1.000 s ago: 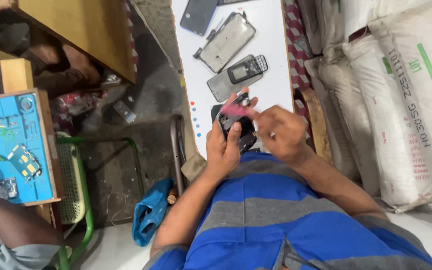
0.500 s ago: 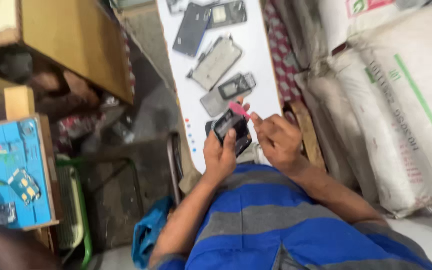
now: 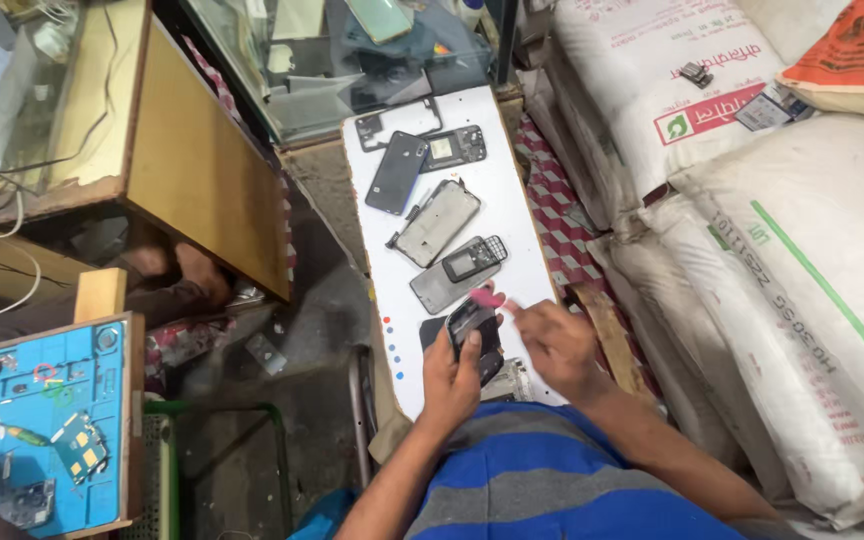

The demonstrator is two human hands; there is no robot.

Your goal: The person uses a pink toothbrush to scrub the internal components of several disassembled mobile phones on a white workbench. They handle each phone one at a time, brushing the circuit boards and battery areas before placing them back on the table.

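Board (image 3: 522, 215) slid down-frame; left hand (image 3: 449, 372) grips phone (image 3: 474, 330), right hand (image 3: 552, 340) pinches pink pick (image 3: 485, 297); five other phones.

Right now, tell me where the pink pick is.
In the head view the pink pick sits low on the white board, pinched at the right hand's fingertips, just above the dark phone held in the left hand.
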